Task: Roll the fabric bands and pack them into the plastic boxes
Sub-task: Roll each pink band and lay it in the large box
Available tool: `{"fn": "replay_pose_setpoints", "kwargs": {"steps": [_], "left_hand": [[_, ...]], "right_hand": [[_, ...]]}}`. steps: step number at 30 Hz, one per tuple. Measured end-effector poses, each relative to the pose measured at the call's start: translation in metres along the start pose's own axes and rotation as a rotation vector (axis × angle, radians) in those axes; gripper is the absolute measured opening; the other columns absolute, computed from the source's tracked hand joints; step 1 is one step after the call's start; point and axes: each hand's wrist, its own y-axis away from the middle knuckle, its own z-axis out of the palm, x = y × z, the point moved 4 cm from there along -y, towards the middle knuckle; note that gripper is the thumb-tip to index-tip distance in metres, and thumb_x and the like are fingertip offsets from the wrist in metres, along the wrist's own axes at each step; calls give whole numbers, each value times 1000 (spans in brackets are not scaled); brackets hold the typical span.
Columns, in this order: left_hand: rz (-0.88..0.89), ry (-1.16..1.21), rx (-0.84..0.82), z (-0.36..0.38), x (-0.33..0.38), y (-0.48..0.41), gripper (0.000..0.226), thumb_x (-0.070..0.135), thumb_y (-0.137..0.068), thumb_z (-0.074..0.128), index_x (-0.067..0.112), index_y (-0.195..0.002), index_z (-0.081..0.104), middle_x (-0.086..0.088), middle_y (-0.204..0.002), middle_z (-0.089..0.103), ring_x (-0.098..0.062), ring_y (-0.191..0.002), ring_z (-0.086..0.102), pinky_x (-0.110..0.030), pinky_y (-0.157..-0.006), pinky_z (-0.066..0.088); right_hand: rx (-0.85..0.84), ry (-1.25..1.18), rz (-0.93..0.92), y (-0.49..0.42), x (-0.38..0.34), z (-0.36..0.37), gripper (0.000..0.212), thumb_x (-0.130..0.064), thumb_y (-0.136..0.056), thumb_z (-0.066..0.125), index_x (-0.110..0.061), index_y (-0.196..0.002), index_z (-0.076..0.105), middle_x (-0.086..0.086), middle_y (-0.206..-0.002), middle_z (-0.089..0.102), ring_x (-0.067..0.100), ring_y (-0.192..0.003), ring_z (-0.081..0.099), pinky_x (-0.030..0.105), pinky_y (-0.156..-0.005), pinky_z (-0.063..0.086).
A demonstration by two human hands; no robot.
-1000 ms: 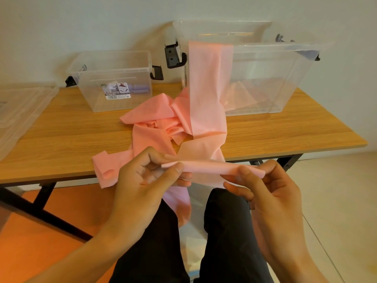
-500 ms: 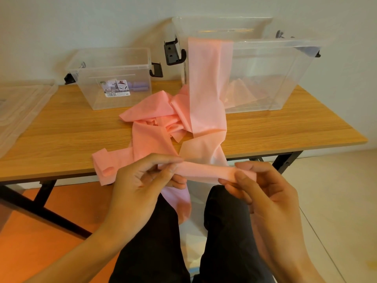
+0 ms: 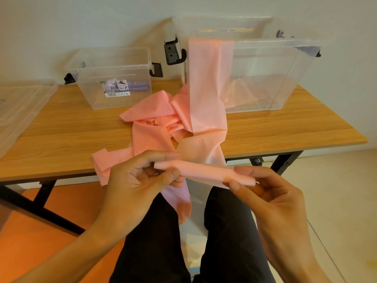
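A long pink fabric band (image 3: pixel 206 94) hangs over the rim of the large clear plastic box (image 3: pixel 289 78), runs across the table in a loose heap and drops off the front edge. Its near end is wound into a thin roll (image 3: pixel 204 171) held level in front of the table edge. My left hand (image 3: pixel 138 180) pinches the roll's left end between thumb and fingers. My right hand (image 3: pixel 263 193) pinches its right end. A smaller clear plastic box (image 3: pixel 91 82) stands at the back left with a purple roll (image 3: pixel 139 86) inside.
The wooden table (image 3: pixel 61 135) has black folding legs. Clear plastic lids (image 3: pixel 18 105) lie at its left end. More pink fabric shows through the large box's wall. My legs in dark trousers (image 3: pixel 159 242) are below the hands.
The roll has turned a little further in my fingers and now tilts down to the right. My right hand has shifted slightly right and lower.
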Motion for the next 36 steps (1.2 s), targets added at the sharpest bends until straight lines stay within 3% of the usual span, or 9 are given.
{"fn": "replay_pose_setpoints", "kwargs": {"steps": [7,14,18,20,23,30,36], "left_hand": [[10,23,-37,3,-1,0,10,12,-83,66,10,-91,72,-5,-78,75,-24,-73,75,-27,-71,61],[-3,54,-70,10,-1,4,8,15,-87,64,21,-85,69,-3,-92,76,-27,-84,76,-35,-77,62],[-9,84,-37,10,-1,7,12,14,-83,66,24,-78,66,-8,-93,75,-28,-79,75,-34,-76,62],[-7,96,-20,10,-3,8,6,10,-82,67,16,-83,64,-9,-89,75,-28,-73,74,-32,-72,62],[-3,81,-4,10,-4,8,17,8,-83,65,3,-95,55,-10,-81,73,-28,-67,73,-28,-68,60],[0,-3,6,6,-7,7,13,11,-86,64,10,-97,71,-6,-70,73,-23,-65,73,-27,-70,60],[-13,45,-11,4,-7,7,19,16,-76,73,16,-95,76,-4,-84,76,-27,-75,75,-32,-76,62]], "right_hand": [[15,99,-87,3,-1,2,20,-13,-77,70,-8,-95,73,3,-89,77,23,-82,77,19,-70,60],[-3,72,-90,3,5,6,18,-18,-86,63,-2,-94,60,8,-92,75,24,-89,78,31,-70,63],[33,4,-42,3,10,5,21,-16,-86,64,2,-92,56,9,-86,73,28,-88,77,30,-68,63],[41,-13,-38,3,11,5,19,-15,-84,65,-2,-93,56,5,-85,72,28,-89,76,29,-66,62],[23,-38,-34,4,11,7,14,-14,-84,64,-12,-98,61,5,-89,72,31,-83,76,30,-66,63],[27,-10,-1,4,14,6,17,-13,-85,65,-8,-99,74,14,-88,76,30,-75,76,26,-68,62],[43,-7,-18,5,13,6,15,-17,-83,64,-5,-89,71,13,-82,75,31,-71,75,28,-66,62]]}}
